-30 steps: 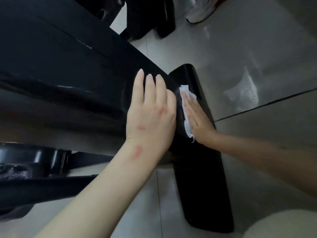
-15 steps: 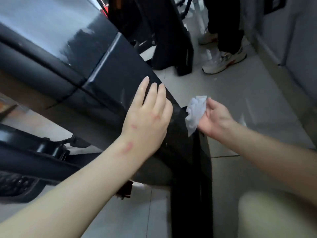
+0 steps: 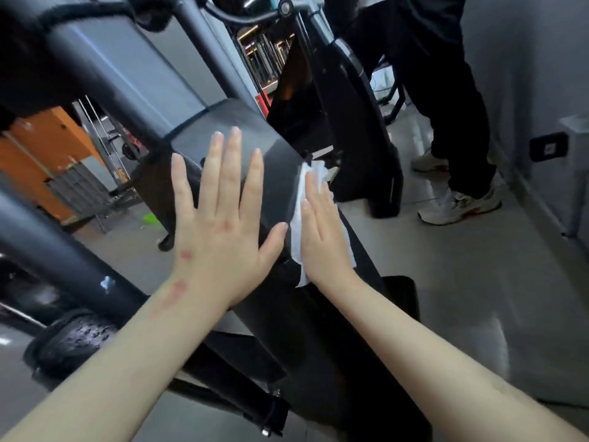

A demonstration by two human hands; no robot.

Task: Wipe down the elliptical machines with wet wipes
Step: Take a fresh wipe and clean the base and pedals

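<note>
Floor (image 3: 462,282) — pale glossy tiles, carrying soft reflections of light.
Wall (image 3: 526,59) — plain grey, on the right side.
Wall socket (image 3: 549,146) — black, set low on that wall.
Orange panel (image 3: 41,154) — far left, behind thin metal rails.
Green scrap (image 3: 149,218) (too small to identify), lying on the floor at left.
Bystander's legs (image 3: 446,106) — black trousers and white trainers (image 3: 459,204), standing near the wall.

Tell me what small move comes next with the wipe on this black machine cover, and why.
Probably slide the right hand downward along the glossy black plastic cover, keeping the crumpled white wet wipe pressed flat. The wipe lies under that flat hand on the cover's right edge, with more black surface below, and the left hand lies spread on top as a brace.
</note>
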